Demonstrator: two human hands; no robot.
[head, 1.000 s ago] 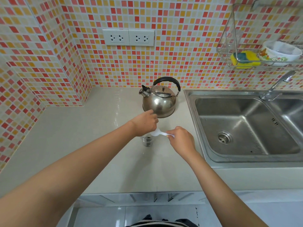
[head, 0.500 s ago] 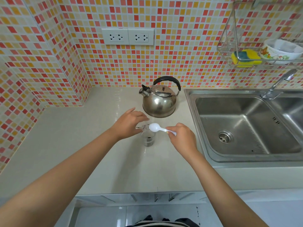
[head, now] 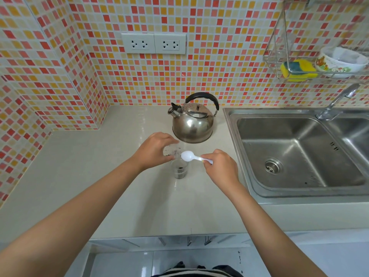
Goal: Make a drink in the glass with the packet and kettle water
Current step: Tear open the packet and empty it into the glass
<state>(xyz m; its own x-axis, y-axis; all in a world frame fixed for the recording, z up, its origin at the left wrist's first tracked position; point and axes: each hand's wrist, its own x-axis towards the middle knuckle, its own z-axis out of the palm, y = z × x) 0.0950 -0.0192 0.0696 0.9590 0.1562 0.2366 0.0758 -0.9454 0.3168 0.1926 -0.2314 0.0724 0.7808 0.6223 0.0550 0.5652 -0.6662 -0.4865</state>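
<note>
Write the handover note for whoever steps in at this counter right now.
Left hand: holds the clear packet just above and behind the glass.
Right hand: pinches the handle of the white spoon, its bowl over the glass rim.
Glass stands on the counter in front of the kettle, with dark granules at the bottom and no water visible.
Kettle sits untouched beside the sink.
Done: some packet contents are in the glass.
Left: finish with the packet, pour kettle water, stir.
</note>
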